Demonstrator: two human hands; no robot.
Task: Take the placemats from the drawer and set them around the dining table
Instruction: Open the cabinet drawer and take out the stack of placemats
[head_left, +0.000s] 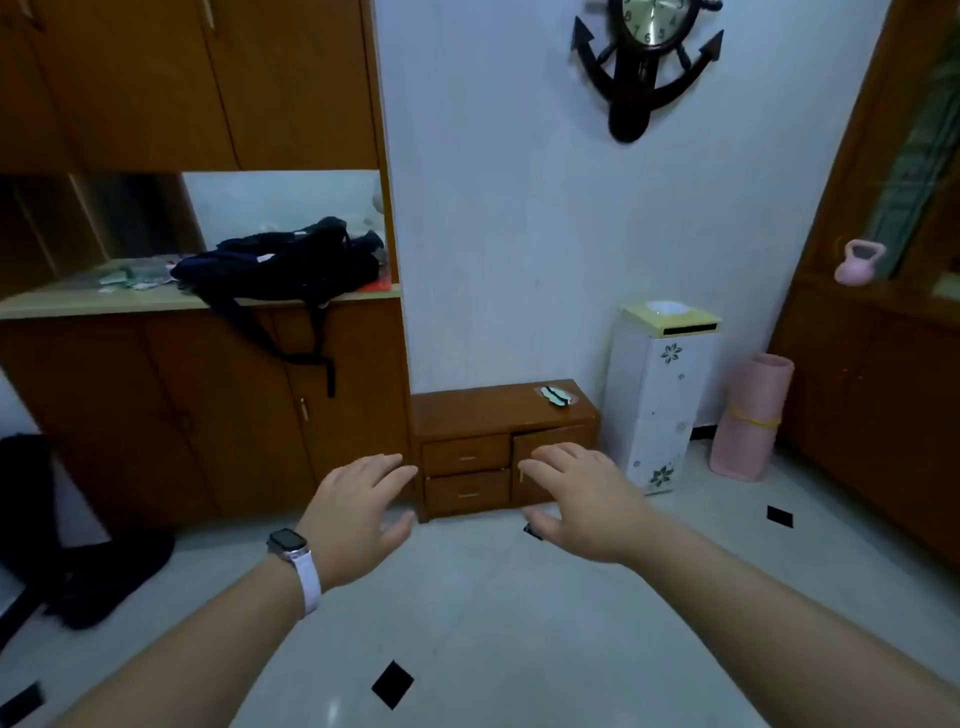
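A low wooden cabinet (483, 410) stands on the floor against the white wall, straight ahead. On its left it has two shut drawers, an upper drawer (466, 455) and a lower drawer (467, 493); on its right is a small door (540, 441). My left hand (361, 514), with a watch on the wrist, is stretched forward with fingers spread and holds nothing. My right hand (582, 501) is likewise out and empty, in front of the cabinet's right side. Both hands are short of the cabinet. No placemats or dining table are visible.
A tall wooden wall unit (208, 405) with a black bag (291, 265) on its counter fills the left. Right of the low cabinet stand a white flowered bin (657, 405) and a rolled pink mat (750, 423). Another wooden cabinet (883, 415) lines the right. Dark clothing (104, 577) lies on the tiled floor at left.
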